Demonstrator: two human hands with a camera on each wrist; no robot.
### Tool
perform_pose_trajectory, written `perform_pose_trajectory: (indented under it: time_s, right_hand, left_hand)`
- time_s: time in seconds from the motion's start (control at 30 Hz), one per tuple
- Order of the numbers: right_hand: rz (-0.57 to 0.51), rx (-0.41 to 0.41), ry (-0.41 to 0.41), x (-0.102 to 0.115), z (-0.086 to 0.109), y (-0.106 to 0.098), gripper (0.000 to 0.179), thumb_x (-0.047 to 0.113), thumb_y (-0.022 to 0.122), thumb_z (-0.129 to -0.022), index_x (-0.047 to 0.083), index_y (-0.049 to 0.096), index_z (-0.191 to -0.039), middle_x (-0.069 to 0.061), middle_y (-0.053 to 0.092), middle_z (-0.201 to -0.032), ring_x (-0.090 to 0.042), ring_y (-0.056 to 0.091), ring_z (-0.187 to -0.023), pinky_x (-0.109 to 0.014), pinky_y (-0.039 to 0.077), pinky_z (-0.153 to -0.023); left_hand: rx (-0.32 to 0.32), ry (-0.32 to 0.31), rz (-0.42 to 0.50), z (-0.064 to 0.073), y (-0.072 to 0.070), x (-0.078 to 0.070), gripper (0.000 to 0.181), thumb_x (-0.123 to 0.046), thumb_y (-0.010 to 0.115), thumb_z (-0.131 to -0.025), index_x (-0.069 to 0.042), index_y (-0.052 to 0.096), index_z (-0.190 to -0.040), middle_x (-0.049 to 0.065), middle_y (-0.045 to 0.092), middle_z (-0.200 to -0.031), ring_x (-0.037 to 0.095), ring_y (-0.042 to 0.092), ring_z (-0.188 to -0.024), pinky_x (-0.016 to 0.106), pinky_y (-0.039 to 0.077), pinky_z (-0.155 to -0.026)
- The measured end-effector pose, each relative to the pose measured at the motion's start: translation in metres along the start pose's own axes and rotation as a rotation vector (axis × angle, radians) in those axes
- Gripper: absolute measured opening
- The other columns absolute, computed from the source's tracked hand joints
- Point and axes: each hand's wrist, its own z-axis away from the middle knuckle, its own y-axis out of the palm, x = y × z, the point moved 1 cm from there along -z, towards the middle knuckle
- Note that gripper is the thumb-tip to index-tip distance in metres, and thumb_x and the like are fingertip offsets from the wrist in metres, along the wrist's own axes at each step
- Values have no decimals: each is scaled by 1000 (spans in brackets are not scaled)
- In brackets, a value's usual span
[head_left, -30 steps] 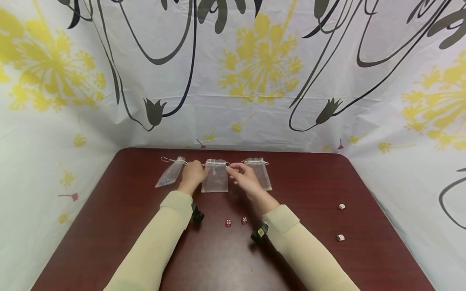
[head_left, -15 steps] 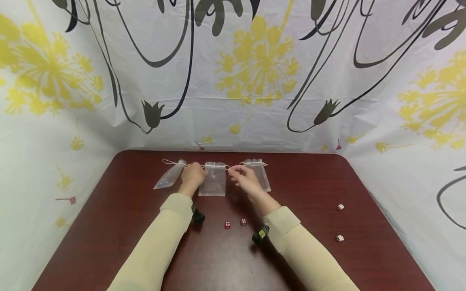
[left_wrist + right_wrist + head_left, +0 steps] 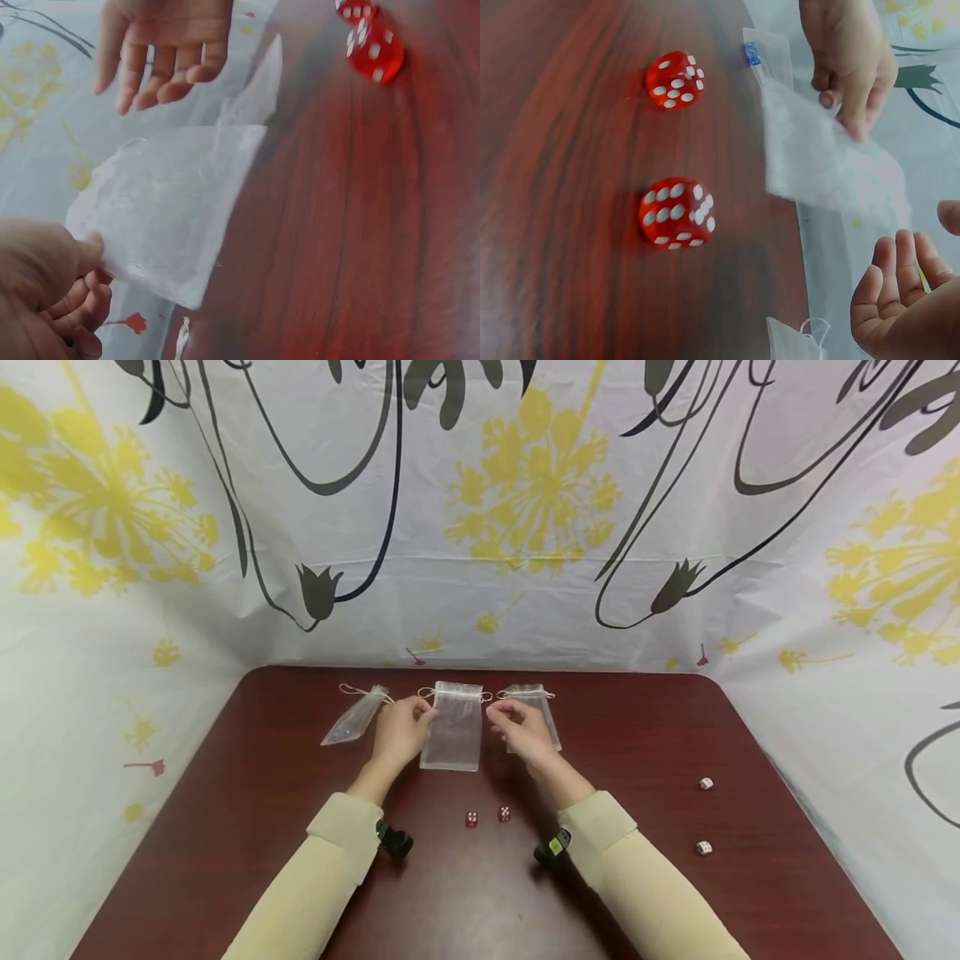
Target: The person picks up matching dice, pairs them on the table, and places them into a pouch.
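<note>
My left hand (image 3: 400,728) pinches the left side of a sheer white drawstring pouch (image 3: 453,739) between thumb and fingers. In the left wrist view the pouch (image 3: 165,202) hangs tilted from that thumb. Its top is gathered by a white cord with a loop on each side. My right hand (image 3: 522,731) hovers beside the pouch's right cord loop, fingers loosely bent and nothing in them. Seen from the right wrist, that hand (image 3: 900,300) lies just past the pouch's top end. Two red dice (image 3: 472,819) rest on the table in front of the pouch.
A second pouch (image 3: 354,718) with small blue items inside lies left of my left hand. Partly behind my right hand is a third pouch (image 3: 538,702). Two white dice (image 3: 704,848) sit at the right of the dark red table (image 3: 225,827). Patterned cloth (image 3: 420,527) surrounds it.
My left hand has turned and now pinches the middle pouch, which has shifted slightly right and looks raised. My right hand has moved a little right, away from the cord loop. The dice stay put.
</note>
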Motion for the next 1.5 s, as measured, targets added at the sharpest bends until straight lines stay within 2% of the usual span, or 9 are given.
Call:
perform_pose_trajectory:
  time_s: [0.1,0.3,0.43,0.67,0.87,1.03,1.2,1.27,1.5]
  right_hand:
    - [24,-15,-25,1,9,-7,24,19,71,-96,-1,71,-109,-6,69,-94,-39,68,-96,-33,57,-75]
    - [83,-11,-102,4,32,-20,20,16,72,-96,-2,71,-105,-16,70,-96,-20,68,-82,-36,59,-78]
    - [166,-17,-174,6,43,-25,18,15,71,-96,-1,73,-104,-13,72,-93,-9,64,-77,-24,55,-74]
    - [246,19,-258,27,66,-24,17,7,71,-94,-5,72,-105,-13,72,-91,-16,64,-80,-26,53,-74]
    - [195,113,-314,48,83,-19,14,0,70,-93,-8,71,-105,-15,69,-87,-11,59,-73,-21,49,-65]
    - [187,150,-395,53,86,-16,9,-2,70,-93,-7,74,-100,-14,69,-80,-8,56,-66,-21,46,-58]
    - [249,147,-586,43,74,-18,9,-5,73,-89,-1,76,-97,-9,69,-81,-11,59,-64,-22,49,-56]
    - [275,146,-677,39,69,-19,13,-7,74,-87,0,76,-98,-9,69,-84,-11,60,-64,-22,50,-55]
    - [286,142,-851,50,69,-22,16,-4,76,-86,5,77,-100,-7,73,-91,-9,61,-71,-17,51,-60]
  left_hand:
    - [-56,36,48,10,-5,-7,16,-23,74,-94,-9,73,-87,3,71,-72,20,64,-62,42,52,-71]
    - [-118,89,132,33,-16,-20,12,-17,76,-93,-8,72,-86,-2,57,-60,12,50,-53,32,44,-55]
    - [-149,127,141,46,-23,-26,10,-16,76,-92,-9,73,-87,-5,54,-59,9,49,-51,29,42,-53]
    - [-186,203,114,72,-27,-32,8,-13,79,-90,-9,72,-87,-7,52,-63,6,47,-52,27,41,-52]
    - [-215,293,74,90,-24,-35,11,-14,81,-87,-12,71,-87,-8,56,-70,6,47,-59,26,42,-55]
    - [-225,319,165,93,-27,-41,13,-10,83,-85,-10,70,-88,-6,61,-73,6,52,-61,25,45,-54]
    - [-242,347,399,91,-41,-49,21,-2,85,-80,-10,70,-92,-4,68,-74,9,51,-57,24,41,-48]
    - [-243,378,433,90,-48,-52,26,0,85,-78,-11,67,-93,-4,71,-76,10,49,-56,23,38,-48]
    - [-103,527,338,81,-72,-59,39,7,81,-79,-5,64,-111,4,73,-90,11,60,-68,25,49,-55]
